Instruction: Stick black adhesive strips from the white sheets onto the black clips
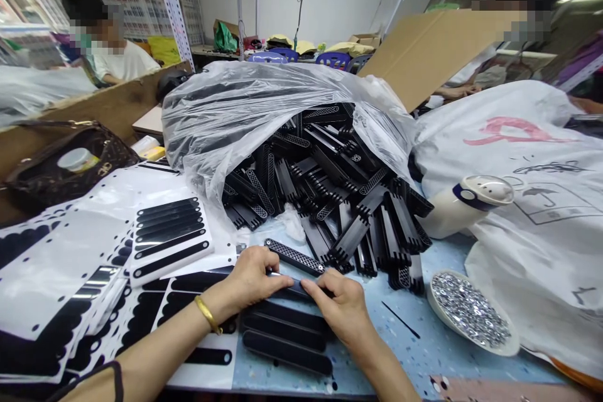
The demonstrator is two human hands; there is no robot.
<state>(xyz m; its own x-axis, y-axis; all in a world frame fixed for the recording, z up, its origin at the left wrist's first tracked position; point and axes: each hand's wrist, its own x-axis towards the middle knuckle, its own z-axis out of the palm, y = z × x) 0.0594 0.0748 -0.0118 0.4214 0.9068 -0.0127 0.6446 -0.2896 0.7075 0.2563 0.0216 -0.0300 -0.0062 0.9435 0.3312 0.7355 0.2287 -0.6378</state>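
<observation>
Between my hands is a long black plastic bar [296, 289] with rounded ends, its upper face smooth. My left hand [252, 279] grips its left end with thumb and fingers. My right hand [343, 303] grips the right part, thumb pressed on top; its other fingers are partly hidden. Just beyond my fingers lies a black bar with a patterned face [294, 255]. Several smooth black bars [286, 352] lie side by side below my hands. To the left, a white sheet with black strip stickers [172, 235] rests on a stack of similar sheets [56, 276].
A clear plastic bag [264, 85] spills many black plastic parts [330, 201] over the blue table [372, 352]. At right stand a bowl of small shiny metal pieces [471, 311], a cream tumbler [456, 204] and a white sack [541, 138]. A brown handbag [70, 163] sits left. Two people work beyond.
</observation>
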